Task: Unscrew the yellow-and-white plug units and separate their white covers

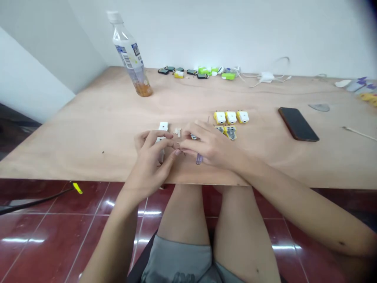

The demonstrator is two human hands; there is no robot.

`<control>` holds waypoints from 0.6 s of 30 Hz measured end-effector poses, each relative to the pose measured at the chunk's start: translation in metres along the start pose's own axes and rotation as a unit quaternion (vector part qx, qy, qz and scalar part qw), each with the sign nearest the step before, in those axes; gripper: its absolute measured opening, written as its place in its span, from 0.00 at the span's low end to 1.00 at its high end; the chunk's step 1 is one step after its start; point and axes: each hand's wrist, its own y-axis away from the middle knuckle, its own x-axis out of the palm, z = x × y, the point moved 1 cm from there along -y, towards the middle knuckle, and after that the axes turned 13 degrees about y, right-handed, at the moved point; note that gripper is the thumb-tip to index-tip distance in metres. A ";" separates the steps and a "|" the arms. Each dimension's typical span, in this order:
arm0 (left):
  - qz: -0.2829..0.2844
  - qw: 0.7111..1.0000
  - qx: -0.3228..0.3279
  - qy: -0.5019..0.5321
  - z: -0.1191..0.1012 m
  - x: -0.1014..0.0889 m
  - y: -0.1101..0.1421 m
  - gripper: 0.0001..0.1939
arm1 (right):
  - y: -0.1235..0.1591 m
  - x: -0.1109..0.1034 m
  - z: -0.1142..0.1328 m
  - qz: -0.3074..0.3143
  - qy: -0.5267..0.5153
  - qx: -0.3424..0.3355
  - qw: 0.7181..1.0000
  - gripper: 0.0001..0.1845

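by the table edge (pixel 118 175), our left hand (pixel 150 157) meets our right hand (pixel 210 144), both curled, grips unclear; purple handle (pixel 199 158) nearer right, end toward us.

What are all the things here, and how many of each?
Plastic bottle: one, clear, back left
Flat pieces: about five, dark, back
Smooth pieces: several, green, back
Small block: one, white-yellow, back
Plastic box with cables: one, white, back right
Rectangular phone: one, black, right
Square-topped blocks: three, white-yellow, middle
Open blocks: at least two, yellow, middle
Square pieces: at least two, white, by left hand
See-through handle: one, purple, by right hand
Wooden table: one, light brown, middle
Tagged cable: one, black, lower left
Tiled floor: one, red, below
Wall: white, behind
Left hand, right hand: bare, middle
Legs: two, grey shorts, below
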 end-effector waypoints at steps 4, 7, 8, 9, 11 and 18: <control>-0.002 1.000 0.009 -0.005 0.002 0.001 0.000 0.08 | 0.001 0.001 0.001 0.026 0.015 0.003 1.000 0.09; 0.000 1.000 0.009 -0.012 0.000 0.003 0.001 0.09 | 0.002 0.004 0.001 0.053 0.028 -0.009 0.998 0.09; 0.000 1.000 0.009 -0.013 -0.001 0.004 0.002 0.10 | 0.002 0.005 0.001 0.056 0.033 -0.014 0.998 0.09; 0.000 1.000 0.010 -0.015 -0.002 0.005 0.002 0.10 | 0.002 0.005 0.001 0.058 0.038 -0.019 0.997 0.08; -0.002 1.000 0.011 -0.017 -0.004 0.006 0.002 0.11 | 0.002 0.005 0.001 0.062 0.046 -0.022 0.997 0.08; -0.002 1.000 0.013 -0.020 -0.007 0.005 0.002 0.10 | 0.002 0.006 0.000 0.079 0.018 -0.001 0.997 0.08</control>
